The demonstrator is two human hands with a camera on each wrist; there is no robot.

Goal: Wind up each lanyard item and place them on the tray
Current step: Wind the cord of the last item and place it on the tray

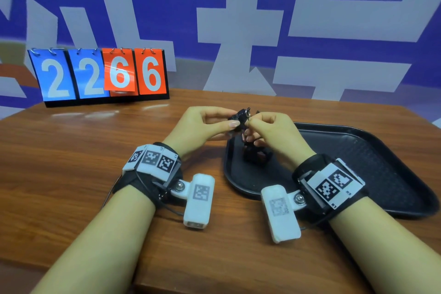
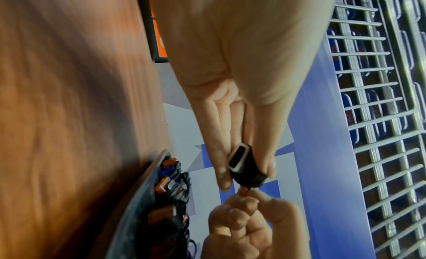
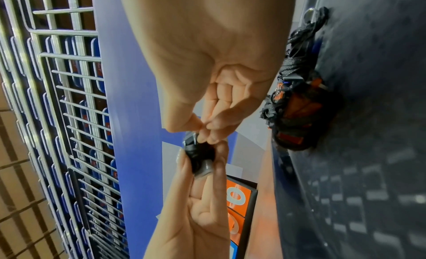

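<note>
Overhead: left hand and right hand both pinch one wound lanyard above the tray edge; table beneath. Left wrist: left grip closed round its black bundle. Right wrist: right fingertips nip its end; other wound lanyards lie on tray.

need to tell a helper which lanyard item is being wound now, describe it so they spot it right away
Start at the black tray on the wooden table. Above its near-left corner, the left hand and right hand pinch a small black cord-wrapped lanyard item. Unlike the wound bundles on the tray, it is held in the air.
</note>
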